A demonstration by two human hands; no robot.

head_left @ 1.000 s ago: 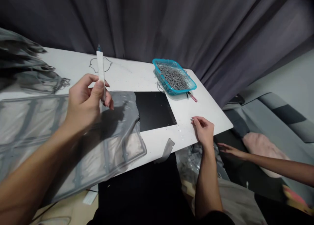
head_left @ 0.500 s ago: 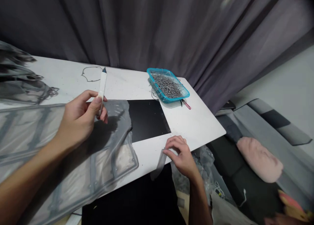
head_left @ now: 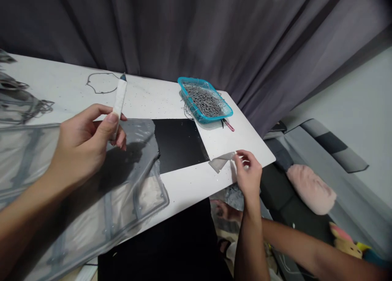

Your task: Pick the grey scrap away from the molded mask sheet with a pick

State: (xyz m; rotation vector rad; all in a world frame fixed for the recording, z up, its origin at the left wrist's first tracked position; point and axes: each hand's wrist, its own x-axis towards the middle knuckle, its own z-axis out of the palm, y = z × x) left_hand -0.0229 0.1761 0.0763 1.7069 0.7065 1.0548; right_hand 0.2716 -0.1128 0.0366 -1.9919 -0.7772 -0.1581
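Observation:
My left hand (head_left: 87,138) is closed around a white-handled tool (head_left: 119,96) with a dark pointed tip, held upright above the table. Beneath that hand a clear plastic sheet with grey ribbed bands (head_left: 122,207) spreads over the table's left part, its ragged end lying across a flat black board (head_left: 180,144). Between thumb and fingers, my right hand (head_left: 248,168) pinches a scrap of translucent grey plastic film (head_left: 221,161) just right of the board.
A blue basket (head_left: 228,111) full of grey cord-like loops stands at the back, a pink-handled tool (head_left: 229,126) beside it. One loose loop (head_left: 92,91) and a grey pile (head_left: 18,99) lie left on the white table (head_left: 254,148). Another person's arm (head_left: 290,242) reaches below the table edge.
My right hand has moved right and up, carrying the film scrap from the table's front edge over the tabletop. Another person's arm has come in at lower right. The view has shifted slightly.

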